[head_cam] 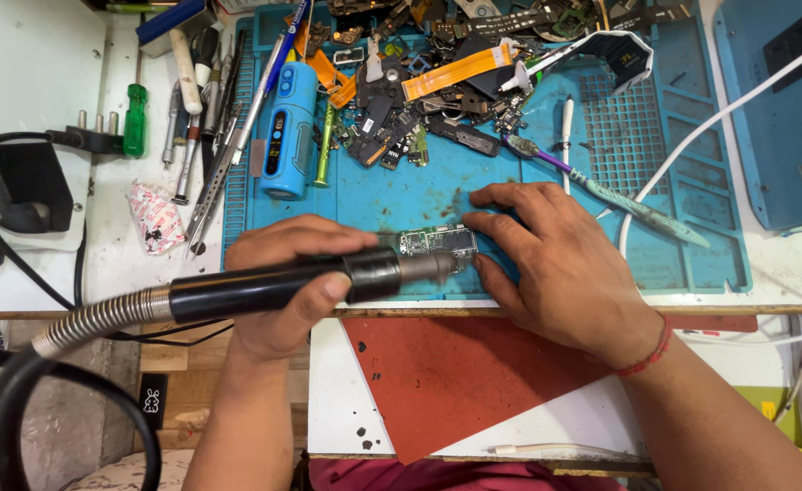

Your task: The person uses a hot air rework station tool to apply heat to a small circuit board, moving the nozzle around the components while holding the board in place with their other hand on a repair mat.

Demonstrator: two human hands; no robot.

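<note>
Heating looks the step in hand: left hand (282,273) clenched round the hot-air wand (264,286), nozzle at the small circuit board (439,242) on the blue mat (401,195), right hand's (555,264) fingers (492,223) pinning it flat, demanding steady aim.

A small circuit board (438,242) is lying on the work mat (692,264), near its front edge. The left hand (282,282) is holding a hot-air handpiece (301,284) just left of the board, while the right hand (555,259) is resting at its right. Loose parts (437,100) are piling up behind.
</note>
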